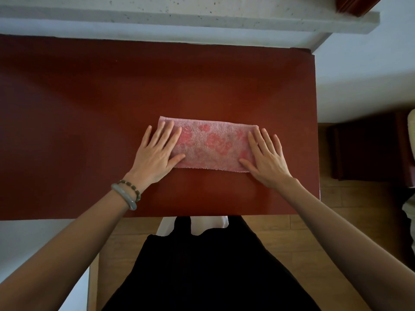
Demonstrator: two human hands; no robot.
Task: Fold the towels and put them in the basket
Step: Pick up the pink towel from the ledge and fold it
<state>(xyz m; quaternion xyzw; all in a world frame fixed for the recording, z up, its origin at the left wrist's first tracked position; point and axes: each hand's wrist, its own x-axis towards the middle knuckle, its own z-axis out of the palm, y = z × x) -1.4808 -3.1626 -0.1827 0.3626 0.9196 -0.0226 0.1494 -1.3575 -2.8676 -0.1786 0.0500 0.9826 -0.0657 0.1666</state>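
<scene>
A pink towel (211, 144) with a red flower pattern lies folded into a long flat strip on the dark red table (112, 104). My left hand (157, 153) rests flat on the towel's left end, fingers straight and spread. Over the towel's right end lies my right hand (267, 158), also flat with straight fingers. Neither hand grips the cloth. No basket is in view.
The table's right edge (316, 131) is close to my right hand, and its front edge (202, 215) runs just below my wrists. A grey stone ledge (179, 21) lies beyond the table. Dark furniture (363, 149) stands on the wooden floor to the right.
</scene>
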